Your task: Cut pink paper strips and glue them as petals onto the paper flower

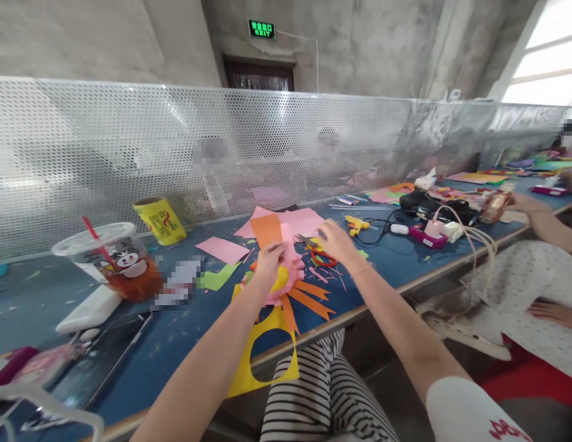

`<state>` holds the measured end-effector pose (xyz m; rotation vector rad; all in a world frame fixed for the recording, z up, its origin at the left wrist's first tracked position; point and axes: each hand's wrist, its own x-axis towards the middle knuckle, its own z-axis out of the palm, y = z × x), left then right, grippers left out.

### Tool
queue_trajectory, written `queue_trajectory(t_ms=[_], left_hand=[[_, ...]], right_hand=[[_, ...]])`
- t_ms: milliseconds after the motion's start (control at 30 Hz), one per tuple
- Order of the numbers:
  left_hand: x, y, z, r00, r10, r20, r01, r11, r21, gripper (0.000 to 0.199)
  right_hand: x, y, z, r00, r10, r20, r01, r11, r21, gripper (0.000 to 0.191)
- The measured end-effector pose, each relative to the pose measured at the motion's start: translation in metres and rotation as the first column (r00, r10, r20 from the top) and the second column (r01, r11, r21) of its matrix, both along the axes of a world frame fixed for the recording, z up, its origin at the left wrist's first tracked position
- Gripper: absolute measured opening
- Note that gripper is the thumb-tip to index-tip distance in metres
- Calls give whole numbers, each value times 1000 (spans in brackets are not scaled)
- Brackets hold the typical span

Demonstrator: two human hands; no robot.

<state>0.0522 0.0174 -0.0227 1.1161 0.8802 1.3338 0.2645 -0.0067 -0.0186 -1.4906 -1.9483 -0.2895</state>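
My left hand (270,263) is closed on a pink paper strip (288,240), above a paper piece with a pink ruffled rim (292,275), a yellow middle and orange ribbon-like strips (309,299). My right hand (332,239) is beside scissors with red-orange handles (323,258); its fingers are bent, and whether they hold anything is unclear. A yellow sheet with a round hole (286,362) hangs over the table's front edge. Pink sheets (304,222) and an orange sheet (266,230) lie behind my left hand.
On the left are a drink cup (129,270), a yellow container (160,222), a phone (113,353) and a pink sheet (222,250). To the right lie a yellow glue gun (357,224), cables and a purple power strip (426,236). A person sits at the right. A perforated metal screen (175,141) stands behind.
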Motion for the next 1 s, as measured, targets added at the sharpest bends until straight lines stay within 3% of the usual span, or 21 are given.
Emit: queue_trajectory(t_ms=[67, 200, 367, 633, 700, 800, 1000], left_hand=[[0, 0, 2, 995, -2, 98, 8, 998, -60, 23], [2, -2, 6, 979, -134, 156, 151, 983, -101, 22], [4, -6, 4, 979, -161, 126, 168, 985, -49, 16], [7, -7, -1, 991, -128, -34, 128, 992, 10, 11], [9, -11, 1, 989, -107, -101, 111, 993, 37, 13], [10, -15, 3, 977, -87, -193, 100, 993, 57, 17], [12, -12, -1, 981, -123, -153, 133, 989, 59, 28]], right_hand=[[-25, -1, -5, 919, 363, 152, -375, 926, 54, 30], [-43, 2, -15, 839, 520, 158, -537, 839, 86, 21], [-44, -4, -8, 821, 547, -162, -525, 836, 160, 11], [-54, 0, -10, 649, 403, -645, -480, 875, 63, 12], [-54, 3, -12, 607, 378, -699, -475, 878, 62, 14], [-53, 6, -14, 614, 367, -699, -438, 895, 86, 17], [-51, 9, -17, 646, 334, -687, -346, 930, 126, 16]])
